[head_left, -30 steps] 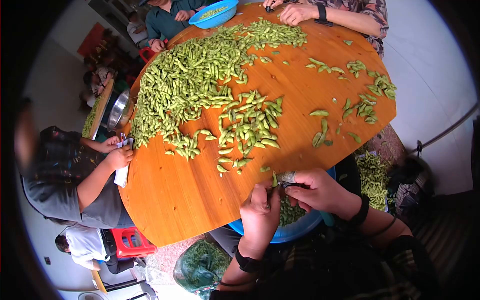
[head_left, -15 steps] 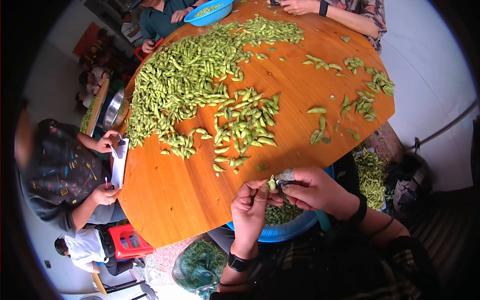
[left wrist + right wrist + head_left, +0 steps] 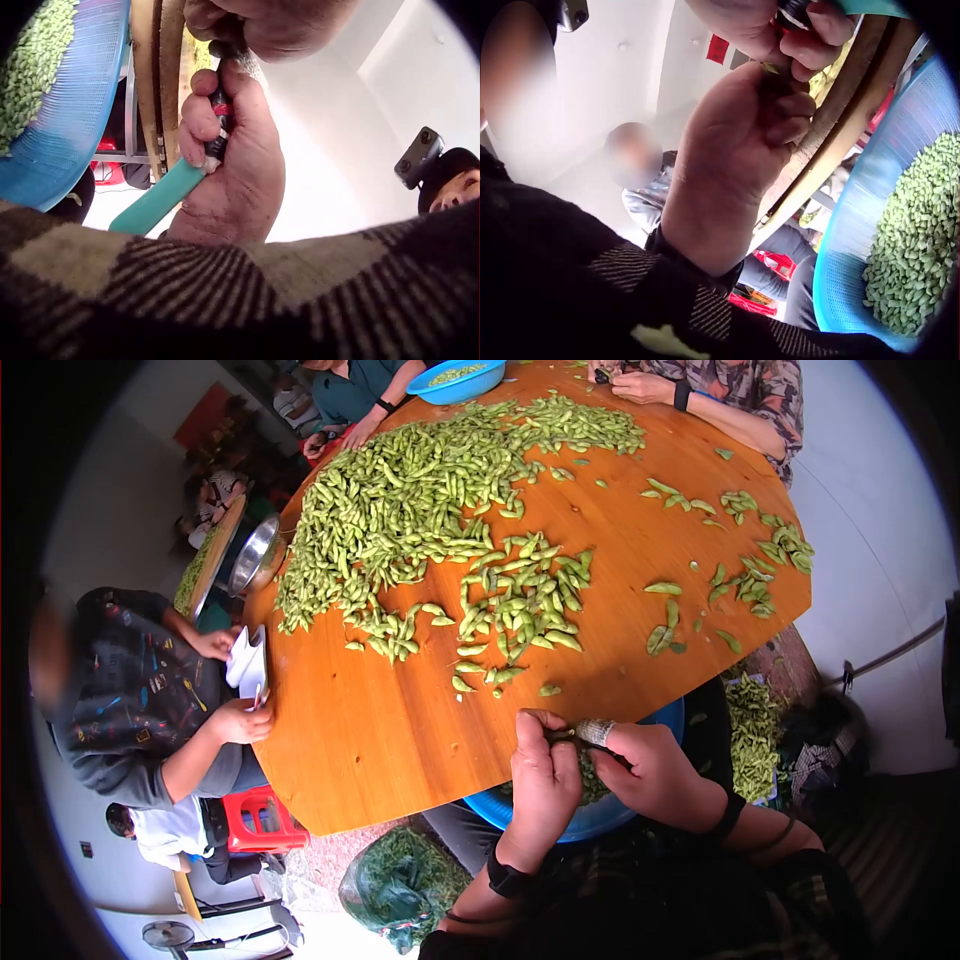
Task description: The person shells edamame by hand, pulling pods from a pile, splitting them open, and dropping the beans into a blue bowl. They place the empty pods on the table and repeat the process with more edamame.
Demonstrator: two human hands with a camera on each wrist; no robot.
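Note:
My left hand (image 3: 548, 780) is curled at the front edge of the table, its fingertips pinching a green soybean pod. Only a yellow-green sliver of the pod (image 3: 769, 68) shows in the right wrist view; the rest is hidden by fingers. Close against it, my right hand (image 3: 650, 770) grips a slim tool with a teal handle (image 3: 154, 204) and a black-wrapped shaft with a red band. A pale gauze wrap (image 3: 595, 732) covers one right fingertip. Under both hands sits a blue mesh basin (image 3: 829, 262) holding shelled green beans (image 3: 922, 240).
A heap of soybean pods (image 3: 400, 500) covers the far left of the wooden table (image 3: 360, 750), with smaller clusters nearer. Others sit around it; one person (image 3: 150, 680) holds a white notepad (image 3: 245, 658). A green net bag (image 3: 395, 885) lies on the floor.
Half a second ago the left fingers were more spread, with the pod in plain view; now they are curled and cover it. The scene has shifted rightward in the head view.

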